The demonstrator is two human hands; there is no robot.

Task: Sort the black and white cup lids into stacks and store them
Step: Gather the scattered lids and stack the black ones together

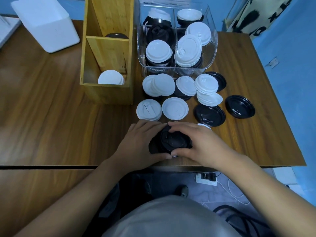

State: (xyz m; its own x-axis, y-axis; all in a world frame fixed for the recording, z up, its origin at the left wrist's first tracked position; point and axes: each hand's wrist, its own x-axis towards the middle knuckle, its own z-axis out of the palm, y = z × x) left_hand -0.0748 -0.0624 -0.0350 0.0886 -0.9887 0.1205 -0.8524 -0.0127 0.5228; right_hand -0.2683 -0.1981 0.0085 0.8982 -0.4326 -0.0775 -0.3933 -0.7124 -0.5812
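1. Fingers of my left hand (138,142) and right hand (200,144) curl around a black lid stack (172,141) from both sides. My thumbs meet at its near edge and my fingertips meet at its far edge.
2. The stack sits on the wooden table (51,117), close to the near edge, enclosed between my two palms.
3. Just beyond my fingertips lie two white lids (175,108), side by side.
4. A further white lid (204,126) peeks out past my right fingers, mostly hidden.
5. Beyond and to the right of my right fingers lie two black lids (240,106), flat and apart from each other.
6. Farther out from my fingertips, loose white piles (159,87) overlap one another, with black lids under some.
7. Behind them stands a clear bin (212,53) holding mixed black and white lids.
8. Beyond my left fingers stands a wooden box (106,94). White stored lids (110,77) sit in its near compartment, and a dark lid (116,35) shows in the far one.
9. Far out to the left of my left fingers stands a white container (44,26).
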